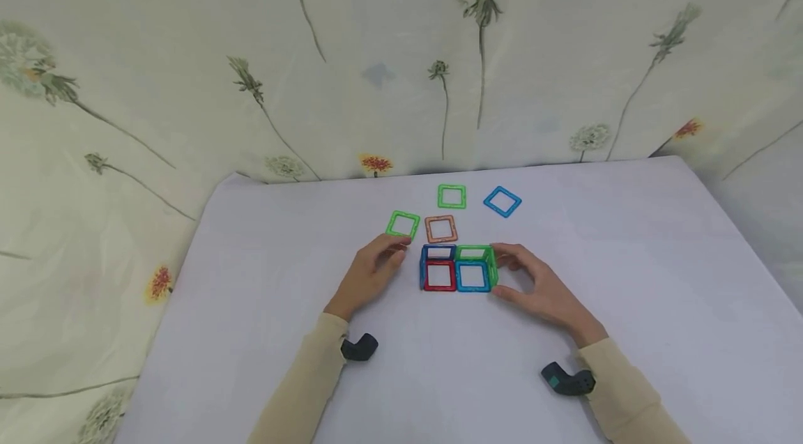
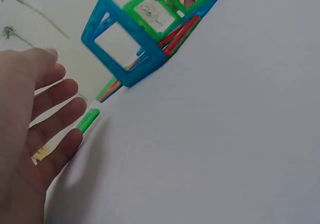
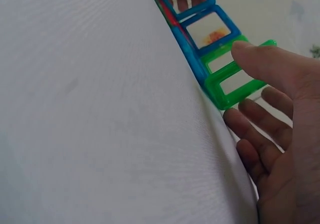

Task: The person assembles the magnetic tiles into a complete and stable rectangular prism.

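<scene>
On the table, a structure of square magnetic tiles has a red tile (image 1: 440, 288) and a blue tile (image 1: 472, 289) as its base. A dark blue tile (image 1: 440, 247) and a green tile (image 1: 474, 247) stand along the back. Another blue tile (image 2: 148, 73) stands upright at the left end. My right hand (image 1: 539, 287) grips the upright green end tile (image 3: 225, 103), thumb on one edge and fingers by the other. My left hand (image 1: 370, 273) is left of the structure, fingers loosely bent, holding nothing. Its index fingertip is by a loose green tile (image 1: 392, 224).
Behind the structure lie an orange tile (image 1: 441, 240), another green tile (image 1: 452, 206) and a blue tile (image 1: 492, 210) turned cornerwise. A white cloth covers the table (image 1: 439, 374). A flower-patterned curtain (image 1: 389, 116) hangs along the far edge.
</scene>
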A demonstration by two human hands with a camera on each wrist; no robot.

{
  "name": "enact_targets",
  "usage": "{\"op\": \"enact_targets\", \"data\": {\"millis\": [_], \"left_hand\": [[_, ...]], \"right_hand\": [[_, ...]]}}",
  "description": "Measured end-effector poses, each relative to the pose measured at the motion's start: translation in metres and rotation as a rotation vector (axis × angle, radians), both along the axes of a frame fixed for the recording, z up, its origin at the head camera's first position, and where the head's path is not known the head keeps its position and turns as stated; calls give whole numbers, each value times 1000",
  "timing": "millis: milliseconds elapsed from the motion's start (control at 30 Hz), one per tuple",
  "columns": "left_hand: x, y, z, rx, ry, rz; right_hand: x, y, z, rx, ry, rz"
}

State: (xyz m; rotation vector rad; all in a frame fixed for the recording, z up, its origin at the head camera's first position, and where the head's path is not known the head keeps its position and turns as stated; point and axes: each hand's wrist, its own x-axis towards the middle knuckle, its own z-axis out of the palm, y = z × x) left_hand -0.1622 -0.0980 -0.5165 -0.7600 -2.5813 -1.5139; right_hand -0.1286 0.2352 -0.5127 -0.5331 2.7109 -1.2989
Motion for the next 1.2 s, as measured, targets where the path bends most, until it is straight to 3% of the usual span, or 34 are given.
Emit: {"op": "enact_targets", "data": {"millis": [167, 433, 700, 900, 1200], "left_hand": [[-13, -9, 1, -44, 50, 65], [-43, -12, 1, -109, 79, 140], [-60, -4, -3, -257, 56, 305], [-63, -2, -3, -428, 82, 296], [-64, -1, 2, -463, 113, 284]], "right_hand": [[1, -1, 1, 71, -14, 7], [2, 1, 0, 76, -66, 21], [4, 0, 0, 58, -78, 5], [5, -2, -1, 55, -72, 3], [5, -1, 0, 53, -62, -3]]}}
